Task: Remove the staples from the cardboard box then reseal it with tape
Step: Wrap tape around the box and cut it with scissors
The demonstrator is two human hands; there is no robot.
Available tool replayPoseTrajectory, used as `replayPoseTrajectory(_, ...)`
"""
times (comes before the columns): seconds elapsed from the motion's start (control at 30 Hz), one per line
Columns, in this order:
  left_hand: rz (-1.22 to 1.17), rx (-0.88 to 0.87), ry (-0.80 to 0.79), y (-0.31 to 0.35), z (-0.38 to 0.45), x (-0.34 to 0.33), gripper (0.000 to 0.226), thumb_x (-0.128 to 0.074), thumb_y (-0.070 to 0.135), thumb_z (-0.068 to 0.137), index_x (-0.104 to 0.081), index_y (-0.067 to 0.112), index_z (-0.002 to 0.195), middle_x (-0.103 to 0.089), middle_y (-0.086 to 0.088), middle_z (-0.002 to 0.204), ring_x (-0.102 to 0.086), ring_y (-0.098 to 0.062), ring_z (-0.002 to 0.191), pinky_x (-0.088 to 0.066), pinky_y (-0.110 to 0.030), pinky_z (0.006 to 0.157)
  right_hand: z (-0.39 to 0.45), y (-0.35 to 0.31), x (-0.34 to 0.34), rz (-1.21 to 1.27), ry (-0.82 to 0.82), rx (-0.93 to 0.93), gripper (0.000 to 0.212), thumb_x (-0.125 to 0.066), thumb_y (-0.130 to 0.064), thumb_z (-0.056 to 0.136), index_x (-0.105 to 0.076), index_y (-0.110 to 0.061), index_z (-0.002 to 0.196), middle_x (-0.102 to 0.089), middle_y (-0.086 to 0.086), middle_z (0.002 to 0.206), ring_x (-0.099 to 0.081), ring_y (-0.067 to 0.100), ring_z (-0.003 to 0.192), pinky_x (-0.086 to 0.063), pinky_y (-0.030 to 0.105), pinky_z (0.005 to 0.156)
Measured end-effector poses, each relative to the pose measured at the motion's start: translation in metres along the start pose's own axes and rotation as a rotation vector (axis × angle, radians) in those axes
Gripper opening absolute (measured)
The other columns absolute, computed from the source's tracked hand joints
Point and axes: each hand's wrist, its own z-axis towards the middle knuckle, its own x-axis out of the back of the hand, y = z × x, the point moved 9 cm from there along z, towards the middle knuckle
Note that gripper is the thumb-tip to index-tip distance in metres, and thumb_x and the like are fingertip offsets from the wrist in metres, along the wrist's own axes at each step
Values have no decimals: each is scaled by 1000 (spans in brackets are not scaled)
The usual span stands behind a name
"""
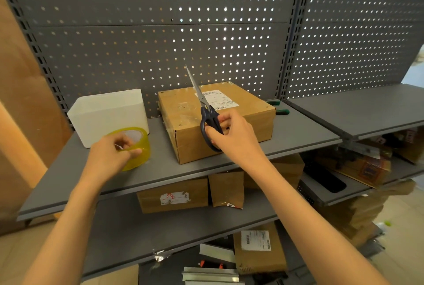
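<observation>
From the head view, I see my left hand (pixel 110 154) curled round the roll of yellowish tape (pixel 135 149), thumb and fingertips pinching at its outer face as if hunting for the free end; the roll is tipped on edge on the grey shelf (pixel 298 138), just in front of a white bin (pixel 107 115). My right hand (pixel 231 133) has its grip closed through the dark handles of the scissors (pixel 206 112), blades together and pointing up and away over the cardboard box (pixel 220 133). The box sits on the same shelf, right of the bin, flaps down, a shipping label (pixel 216 99) on top and clear film across its lid. I cannot make out any staples from here.

My worries from here: the tape end is near invisible on a clear roll, so my fingers may slip, or the strip may split. With one hand taken up by the scissors, a pulled length could fold back and stick to itself. The raised blade tip is close to the pegboard (pixel 160 43) and to my left arm's path; a careless swing could nick the box or me. If staples remain, taping over them leaves the job half done.
</observation>
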Motion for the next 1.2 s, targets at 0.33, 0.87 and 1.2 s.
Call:
replayPoseTrajectory(0.33,28,9,58,2,-3,-3,13,-70,17,80,-61,7,79,-59,-11,81,-51,-26,78,-35,-31,65,2,15,7,50,-11,-29,25,-63,-22,87,-49,-16,106,-55,-11,84,-58,10,85,-50,24,74)
replayPoseTrajectory(0.87,-18,-129,175,45,-19,-2,27,-57,7,86,-58,8,113,-59,-12,114,-46,-31,114,-33,-51,106,26,72,126,-232,462,33,23,-57,-25,91,-61,-8,107,-59,11,105,-56,23,94,-48,37,82)
replayPoseTrajectory(1.2,-97,-167,228,77,-32,-20,25,-48,6,92,-57,8,115,-58,-10,119,-50,-19,110,-36,-28,94,40,145,142,-598,331,-230,21,-55,-18,92,-63,2,96,-61,19,99,-58,32,91,-41,34,68)
